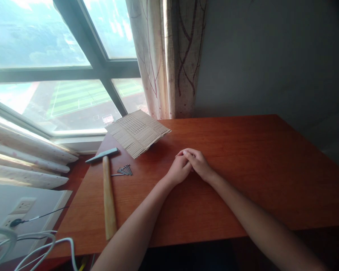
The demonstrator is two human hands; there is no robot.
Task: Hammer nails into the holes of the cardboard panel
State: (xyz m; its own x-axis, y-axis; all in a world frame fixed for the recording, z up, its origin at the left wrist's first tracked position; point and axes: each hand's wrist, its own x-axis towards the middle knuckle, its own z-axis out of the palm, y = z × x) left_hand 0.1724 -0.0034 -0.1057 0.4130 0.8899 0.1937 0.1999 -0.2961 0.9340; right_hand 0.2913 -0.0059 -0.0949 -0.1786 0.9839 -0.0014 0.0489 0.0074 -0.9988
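Observation:
My left hand [180,169] and my right hand [199,162] are clasped together above the middle of the desk, fingers folded into each other, with no object visible in them. To their left lies a hammer [108,197] with a wooden handle and a grey metal head, the head toward the window. Right beside the hammer is a small pile of several nails [125,170]. Behind the nails, a piece of corrugated cardboard [151,132] with a grid of small holes sits near the window, its near edge raised off the desk. Neither hand touches these things.
The reddish wooden desk [243,158] stands against a window [45,74] and a dark wall [260,56]. Curtains [172,56] hang at the back and left. White cables [69,241] and a wall socket [24,206] are at the lower left.

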